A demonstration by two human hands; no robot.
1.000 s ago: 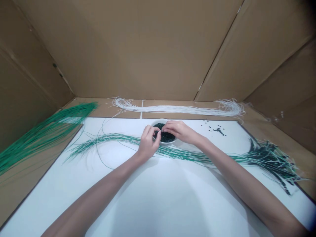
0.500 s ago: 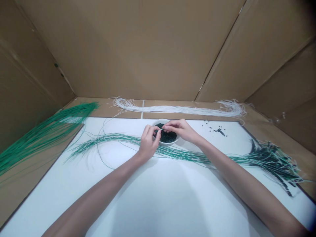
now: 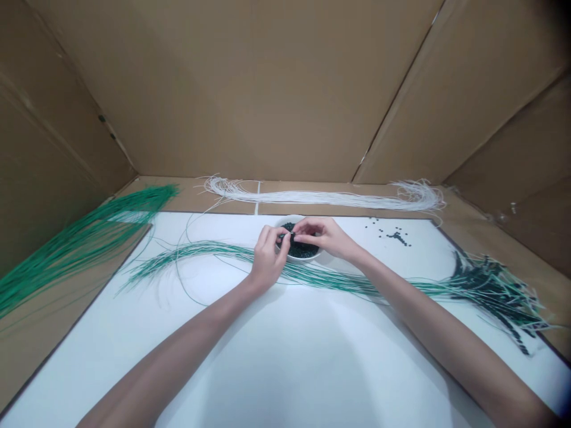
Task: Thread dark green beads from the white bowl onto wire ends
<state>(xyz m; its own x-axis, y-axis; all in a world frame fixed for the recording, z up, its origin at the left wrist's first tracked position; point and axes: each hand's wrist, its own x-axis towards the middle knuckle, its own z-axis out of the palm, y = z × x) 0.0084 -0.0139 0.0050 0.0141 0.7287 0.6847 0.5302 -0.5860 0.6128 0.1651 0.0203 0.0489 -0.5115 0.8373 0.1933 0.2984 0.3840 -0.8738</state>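
Note:
Over a white bowl (image 3: 304, 259) of small dark beads (image 3: 306, 248), both of my hands meet in close pinches. My left hand (image 3: 267, 252) holds a thin string, with dark beads showing at its fingertips. The fingers of my right hand (image 3: 325, 236) are pinched against the string's end at what looks like a dark bead, largely hidden by the fingertips. A long bundle of green strings (image 3: 343, 282) lies across the table in front of the bowl and passes under my forearms. At its right end hangs a thick cluster of dark beaded ends (image 3: 491, 294).
White strings (image 3: 312, 197) lie along the back cardboard ledge. More green strings (image 3: 84, 232) spread at the left. Loose dark beads (image 3: 397, 238) are scattered right of the bowl. A single thin strand (image 3: 177, 261) curves over the table at left. Cardboard walls (image 3: 250, 89) surround the white tabletop (image 3: 276, 362).
My right fingertips have shifted slightly and now close in by the left ones, covering the pale string tip that showed between them. The left hand has hardly moved.

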